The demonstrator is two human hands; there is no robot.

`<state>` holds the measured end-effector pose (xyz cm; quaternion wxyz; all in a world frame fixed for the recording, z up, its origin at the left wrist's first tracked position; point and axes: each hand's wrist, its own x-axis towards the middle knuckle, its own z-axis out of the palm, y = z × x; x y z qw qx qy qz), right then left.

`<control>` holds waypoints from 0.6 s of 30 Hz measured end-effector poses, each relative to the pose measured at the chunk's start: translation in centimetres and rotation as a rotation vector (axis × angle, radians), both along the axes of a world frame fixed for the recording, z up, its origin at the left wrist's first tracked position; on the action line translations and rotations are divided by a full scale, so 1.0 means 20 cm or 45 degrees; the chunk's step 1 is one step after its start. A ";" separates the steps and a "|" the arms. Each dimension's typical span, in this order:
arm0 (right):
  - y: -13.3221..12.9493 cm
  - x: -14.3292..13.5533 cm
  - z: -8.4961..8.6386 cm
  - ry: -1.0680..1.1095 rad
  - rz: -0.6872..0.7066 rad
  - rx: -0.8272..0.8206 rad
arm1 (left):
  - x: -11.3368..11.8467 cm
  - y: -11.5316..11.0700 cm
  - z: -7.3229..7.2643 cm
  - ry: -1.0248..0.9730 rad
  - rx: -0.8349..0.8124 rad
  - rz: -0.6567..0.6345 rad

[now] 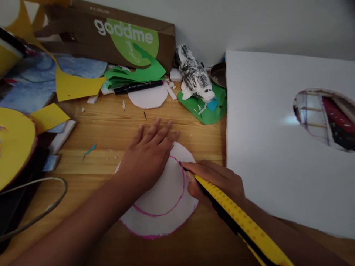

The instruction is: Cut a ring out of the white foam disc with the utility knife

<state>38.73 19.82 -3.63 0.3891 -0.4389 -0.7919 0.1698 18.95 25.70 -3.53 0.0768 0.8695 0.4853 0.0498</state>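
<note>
A round white disc [169, 195] lies on the wooden table, with a pink circle drawn inside its pink-marked edge. My left hand [146, 157] rests flat on the disc's upper left, fingers spread past its far edge onto the wood. In my right hand [219, 181] is a yellow and black cutter [235, 214], slanting down to the left. Its tip touches the pink line at the disc's upper right. My left palm and forearm hide the left part of the circle.
Behind stand a cardboard box [133, 33] and a painted white-and-black object [194, 74] on green paper [205, 116]. A large white board [263, 177] with an oval hole fills the right. A cable [65, 188] and yellow pieces [16, 144] lie left, a black marker [138, 87] beyond.
</note>
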 end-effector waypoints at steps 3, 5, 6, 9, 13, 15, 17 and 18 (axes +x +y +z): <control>0.00 0.00 0.01 -0.031 0.046 -0.041 | 0.00 0.00 0.00 0.011 0.008 0.004; 0.00 0.01 0.02 -0.060 0.064 0.011 | 0.01 0.00 0.00 0.017 0.002 0.020; -0.01 0.01 0.03 -0.073 0.061 0.046 | 0.01 0.00 0.00 0.019 0.001 0.027; -0.02 0.01 0.03 -0.103 0.029 0.128 | 0.01 -0.01 0.00 0.021 0.005 0.034; -0.01 0.00 0.00 -0.057 0.031 0.085 | 0.01 -0.04 0.02 0.022 0.015 0.072; 0.02 -0.01 -0.01 0.001 0.054 0.001 | 0.00 -0.04 0.02 0.027 0.042 0.114; 0.04 -0.02 0.00 0.030 0.072 -0.095 | -0.01 -0.03 0.02 0.008 0.095 0.090; 0.05 -0.02 0.00 0.030 0.077 -0.144 | -0.02 -0.02 0.01 -0.019 0.115 0.056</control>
